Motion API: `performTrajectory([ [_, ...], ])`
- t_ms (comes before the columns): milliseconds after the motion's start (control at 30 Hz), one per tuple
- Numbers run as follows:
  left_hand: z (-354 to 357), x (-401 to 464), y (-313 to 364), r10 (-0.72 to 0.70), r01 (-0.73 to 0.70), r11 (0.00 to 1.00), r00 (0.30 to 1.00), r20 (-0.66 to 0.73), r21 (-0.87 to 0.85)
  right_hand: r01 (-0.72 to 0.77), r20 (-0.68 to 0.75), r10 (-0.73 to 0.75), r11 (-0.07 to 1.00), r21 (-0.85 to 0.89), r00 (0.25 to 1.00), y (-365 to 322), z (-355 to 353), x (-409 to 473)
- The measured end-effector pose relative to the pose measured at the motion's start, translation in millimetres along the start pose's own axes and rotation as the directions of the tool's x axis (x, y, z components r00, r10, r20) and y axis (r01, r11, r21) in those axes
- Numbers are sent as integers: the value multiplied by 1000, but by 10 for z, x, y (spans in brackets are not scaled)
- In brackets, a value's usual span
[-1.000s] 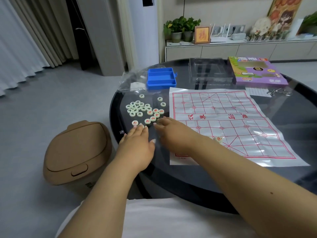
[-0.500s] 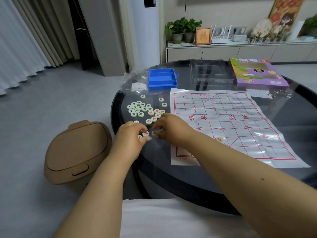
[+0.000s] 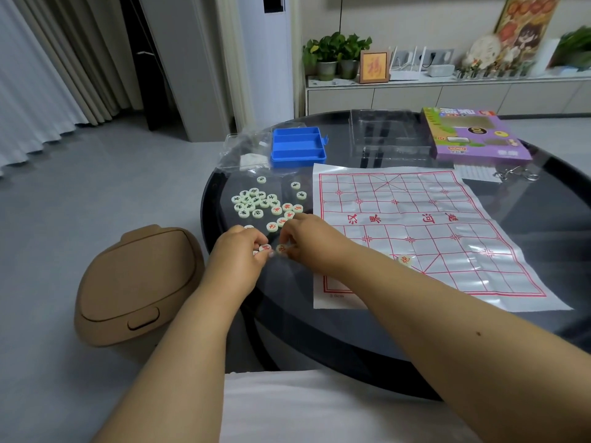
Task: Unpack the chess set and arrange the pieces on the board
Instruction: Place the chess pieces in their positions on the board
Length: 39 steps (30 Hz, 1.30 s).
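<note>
A white plastic chess board sheet (image 3: 415,225) with red grid lines lies spread on the dark round table (image 3: 479,327). One red-marked piece (image 3: 405,259) sits on the sheet near its front. Left of the sheet lies a loose pile of pale round pieces (image 3: 262,203) with red or dark characters. My left hand (image 3: 236,260) pinches a red-marked piece (image 3: 265,248) at the pile's near edge. My right hand (image 3: 310,241) pinches another red-marked piece (image 3: 282,248) right beside it. The two hands nearly touch.
A blue compartment tray (image 3: 298,148), a crumpled clear bag (image 3: 246,151) and a clear plastic lid (image 3: 388,135) stand at the back of the table. A purple game box (image 3: 473,135) lies back right with metal rings (image 3: 515,176) beside it. A tan bin (image 3: 137,286) stands on the floor left.
Both hands went from lying flat beside the pile to curled. Each now pinches a red-marked piece pulled toward the table's near edge.
</note>
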State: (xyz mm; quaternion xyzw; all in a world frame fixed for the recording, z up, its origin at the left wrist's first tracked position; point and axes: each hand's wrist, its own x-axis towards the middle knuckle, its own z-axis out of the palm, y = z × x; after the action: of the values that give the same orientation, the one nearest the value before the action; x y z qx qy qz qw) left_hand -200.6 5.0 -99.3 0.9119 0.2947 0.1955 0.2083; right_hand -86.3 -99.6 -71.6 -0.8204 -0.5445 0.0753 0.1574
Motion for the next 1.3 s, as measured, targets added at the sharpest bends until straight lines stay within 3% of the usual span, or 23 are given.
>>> performTrajectory([
  [200, 4, 17, 13, 3, -4, 1000, 1000, 14, 22, 11, -59, -10, 1000, 14, 998, -11, -66, -68],
  [400, -10, 22, 236, 60, -62, 994, 998, -34, -88, -69, -129, 85, 990, 124, 988, 175, -312, -296],
  [633, 205, 21, 729, 218, -207, 969, 973, 74, -137, -237, -95, 252, 961, 141, 963, 715, -639, -637],
  [1033, 474, 99, 1076, 221, -197, 970, 960, 170, -145, -327, 34, 325, 939, 109, 945, 1151, -621, -828],
  [1300, 369, 155, 854, 176, -174, 984, 983, 47, -46, -282, -60, 290, 951, 124, 955, 936, -544, -625],
])
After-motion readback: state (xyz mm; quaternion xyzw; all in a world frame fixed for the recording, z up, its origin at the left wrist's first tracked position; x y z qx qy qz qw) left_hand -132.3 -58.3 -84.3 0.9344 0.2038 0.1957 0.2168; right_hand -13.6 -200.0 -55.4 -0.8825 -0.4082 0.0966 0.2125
